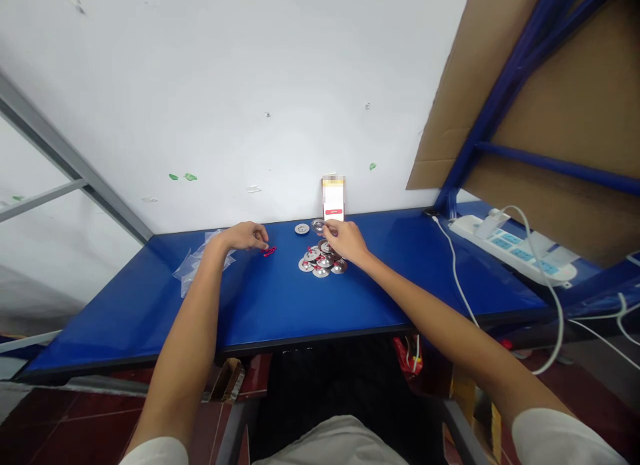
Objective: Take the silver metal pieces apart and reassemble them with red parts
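My right hand (346, 239) pinches a shiny round domed metal disc (317, 226) by its edge, just above the table. Right below it lies a heap of similar metal discs (322, 268), some with bits of red cord on them. Another disc (302, 229) rests flat by itself, left of the held one. Further left, my left hand (246, 236) has its fingers curled down and closed on a small bunch of red cord (270, 251) at the tabletop. Clear plastic bags (190, 268) lie beside and partly behind my left forearm.
A phone (334, 198) with a lit screen leans on the white wall behind the heap. On the right, a white power strip (515, 250) with plugs and a white cable (457, 278) sits by the blue frame (493, 118). The blue table (280, 305) has a dark front edge.
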`<action>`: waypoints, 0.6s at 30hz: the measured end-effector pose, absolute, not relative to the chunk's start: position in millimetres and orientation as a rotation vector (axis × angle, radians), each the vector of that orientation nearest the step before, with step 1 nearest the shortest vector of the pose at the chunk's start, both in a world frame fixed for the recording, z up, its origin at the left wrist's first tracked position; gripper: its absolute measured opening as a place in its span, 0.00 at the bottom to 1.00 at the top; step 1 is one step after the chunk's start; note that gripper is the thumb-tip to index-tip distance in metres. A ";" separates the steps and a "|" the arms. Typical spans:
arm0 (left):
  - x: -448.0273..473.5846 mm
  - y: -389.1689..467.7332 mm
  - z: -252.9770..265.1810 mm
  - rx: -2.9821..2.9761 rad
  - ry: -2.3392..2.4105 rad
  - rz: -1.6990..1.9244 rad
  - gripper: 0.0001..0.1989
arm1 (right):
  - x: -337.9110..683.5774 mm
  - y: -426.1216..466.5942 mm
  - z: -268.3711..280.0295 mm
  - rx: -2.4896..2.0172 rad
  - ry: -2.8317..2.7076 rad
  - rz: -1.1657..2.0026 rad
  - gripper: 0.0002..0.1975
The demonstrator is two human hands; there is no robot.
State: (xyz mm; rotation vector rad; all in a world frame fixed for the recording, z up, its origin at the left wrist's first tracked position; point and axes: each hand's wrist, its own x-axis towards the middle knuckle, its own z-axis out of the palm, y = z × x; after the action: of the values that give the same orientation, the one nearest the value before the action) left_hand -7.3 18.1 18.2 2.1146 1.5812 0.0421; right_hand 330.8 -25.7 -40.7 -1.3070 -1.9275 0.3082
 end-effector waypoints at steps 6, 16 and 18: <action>-3.6 17.5 12.9 2.007 1.653 -0.051 0.23 | 330.3 -26.7 -39.7 -1.266 -1.943 0.319 0.10; 12.0 24.6 -3.6 2.157 1.474 0.102 0.11 | 330.1 -25.8 -41.8 -1.226 -1.949 0.338 0.10; 11.3 24.6 -3.5 2.164 1.458 0.095 0.12 | 329.5 -27.4 -40.0 -1.224 -1.949 0.351 0.10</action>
State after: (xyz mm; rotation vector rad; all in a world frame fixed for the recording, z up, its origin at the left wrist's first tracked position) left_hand 11.3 24.6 -3.5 2.1640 1.4576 0.0953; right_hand 329.5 -27.4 -40.0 -1.2236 -1.9491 0.3513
